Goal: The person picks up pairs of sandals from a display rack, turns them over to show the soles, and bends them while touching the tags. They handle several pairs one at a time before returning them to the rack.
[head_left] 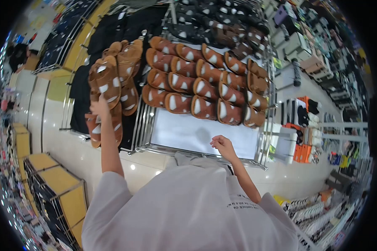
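Observation:
My left hand [99, 107] is at the pile of brown sandals on the left, its fingers closed around the lower end of a tan-brown sandal [109, 83]. Just below that hand lie reddish-brown sandals [94, 127]. My right hand [223, 146] hovers over the front of a white display board [176, 129], holding nothing, with its fingers loosely bent and a little apart. Behind it, several rows of reddish-brown sandals [205, 88] with white stuffing stand on the board.
Black sandals [222, 19] fill the back of the metal rack [140, 129]. Dark folded clothes [127, 27] lie under and behind the left pile. Shelves of bags [297, 46] and orange shoe boxes [303, 152] stand to the right. A wooden-topped stand [56, 175] is at lower left.

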Demonstrator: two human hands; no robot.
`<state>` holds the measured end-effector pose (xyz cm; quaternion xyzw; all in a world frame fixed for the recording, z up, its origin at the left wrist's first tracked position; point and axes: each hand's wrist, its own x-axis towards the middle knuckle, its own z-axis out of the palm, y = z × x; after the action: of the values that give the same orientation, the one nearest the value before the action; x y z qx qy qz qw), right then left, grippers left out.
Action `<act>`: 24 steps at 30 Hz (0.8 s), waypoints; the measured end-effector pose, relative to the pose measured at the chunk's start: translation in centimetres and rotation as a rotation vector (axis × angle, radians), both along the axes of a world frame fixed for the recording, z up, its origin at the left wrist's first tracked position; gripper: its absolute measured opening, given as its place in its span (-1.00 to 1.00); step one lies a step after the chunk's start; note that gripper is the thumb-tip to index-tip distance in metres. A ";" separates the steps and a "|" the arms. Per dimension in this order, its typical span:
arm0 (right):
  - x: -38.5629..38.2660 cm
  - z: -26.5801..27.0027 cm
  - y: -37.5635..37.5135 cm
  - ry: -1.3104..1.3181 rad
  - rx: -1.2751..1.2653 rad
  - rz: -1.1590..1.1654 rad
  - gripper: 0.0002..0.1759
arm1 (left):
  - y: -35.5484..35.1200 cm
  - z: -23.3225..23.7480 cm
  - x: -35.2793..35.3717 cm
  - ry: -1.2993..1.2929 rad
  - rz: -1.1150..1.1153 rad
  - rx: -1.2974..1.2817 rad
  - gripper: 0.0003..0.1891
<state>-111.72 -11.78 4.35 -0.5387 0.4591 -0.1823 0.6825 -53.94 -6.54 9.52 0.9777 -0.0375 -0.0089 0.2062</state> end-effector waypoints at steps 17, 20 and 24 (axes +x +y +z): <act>-15.4 -5.9 -21.5 0.473 -0.239 -0.603 -0.41 | 7.6 0.9 -30.2 0.907 -1.187 0.012 -0.54; -14.9 -6.2 -23.9 -0.001 0.165 -0.608 -0.40 | 8.3 0.0 -29.4 0.760 -1.139 -0.002 -0.51; -15.4 -6.0 -23.2 0.020 0.275 -0.618 -0.56 | 9.3 -0.9 -28.7 0.750 -1.097 0.028 -0.51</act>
<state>-127.12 -34.97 -1.69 -0.2788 0.6274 -0.3116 0.6569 -82.66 2.80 8.58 0.7502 -0.4554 -0.4526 0.1581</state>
